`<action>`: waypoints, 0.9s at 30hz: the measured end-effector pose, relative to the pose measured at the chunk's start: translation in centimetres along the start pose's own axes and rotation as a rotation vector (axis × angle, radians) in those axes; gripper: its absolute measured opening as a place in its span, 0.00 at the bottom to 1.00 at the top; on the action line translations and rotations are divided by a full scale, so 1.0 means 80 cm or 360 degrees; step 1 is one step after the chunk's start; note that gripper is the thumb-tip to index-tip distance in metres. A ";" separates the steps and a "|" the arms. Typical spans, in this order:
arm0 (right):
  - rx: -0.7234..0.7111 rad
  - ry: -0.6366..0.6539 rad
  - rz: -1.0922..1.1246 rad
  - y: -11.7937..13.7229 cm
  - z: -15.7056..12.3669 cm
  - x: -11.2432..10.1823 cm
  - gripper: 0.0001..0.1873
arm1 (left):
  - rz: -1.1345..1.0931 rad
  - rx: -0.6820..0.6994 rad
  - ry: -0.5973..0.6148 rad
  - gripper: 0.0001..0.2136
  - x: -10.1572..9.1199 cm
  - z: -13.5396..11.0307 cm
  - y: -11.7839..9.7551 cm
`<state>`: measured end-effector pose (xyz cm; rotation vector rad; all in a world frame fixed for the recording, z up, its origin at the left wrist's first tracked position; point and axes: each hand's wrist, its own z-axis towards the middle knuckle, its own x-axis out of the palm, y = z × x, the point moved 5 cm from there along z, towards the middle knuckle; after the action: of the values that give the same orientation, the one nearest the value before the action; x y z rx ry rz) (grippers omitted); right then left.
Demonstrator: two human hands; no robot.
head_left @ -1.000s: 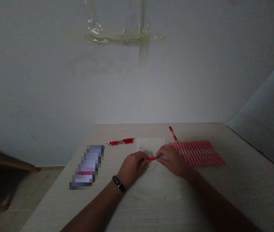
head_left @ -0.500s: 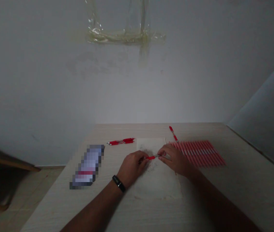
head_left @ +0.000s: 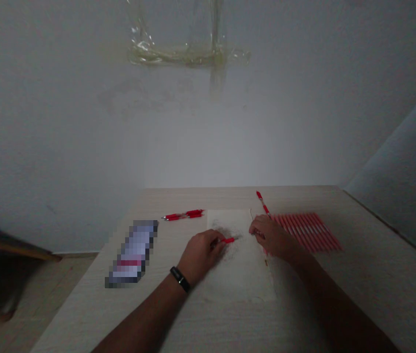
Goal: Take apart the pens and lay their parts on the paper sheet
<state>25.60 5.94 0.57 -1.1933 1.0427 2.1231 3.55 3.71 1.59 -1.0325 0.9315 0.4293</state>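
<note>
Well, the left hand, wearing a black wristband, had its fingers clamped on a slim red pen part, which stuck out rightward above a white paper sheet. The right hand lay apart from it, its fingers curled together; whether they held anything could not be told. Just beyond lay a slanted red pen, with a row of red-and-white striped pens to the right. Two red pens and a pixelated, unreadable object lay leftward on the pale wooden surface.
</note>
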 end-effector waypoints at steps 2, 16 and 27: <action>-0.0031 0.0015 -0.0009 0.000 -0.001 0.004 0.15 | 0.0008 -0.0007 0.0004 0.07 0.000 0.000 0.000; -0.0051 -0.0035 -0.0009 0.007 0.001 0.001 0.08 | 0.0019 -0.0009 0.0060 0.08 0.001 0.000 -0.002; -0.0211 -0.0031 0.0262 0.050 0.005 0.009 0.02 | -0.0022 0.0005 0.0042 0.06 0.006 -0.001 0.002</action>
<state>22.19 3.94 1.60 -1.1804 1.0371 2.3588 3.68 3.69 1.15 -1.0435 0.9480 0.4033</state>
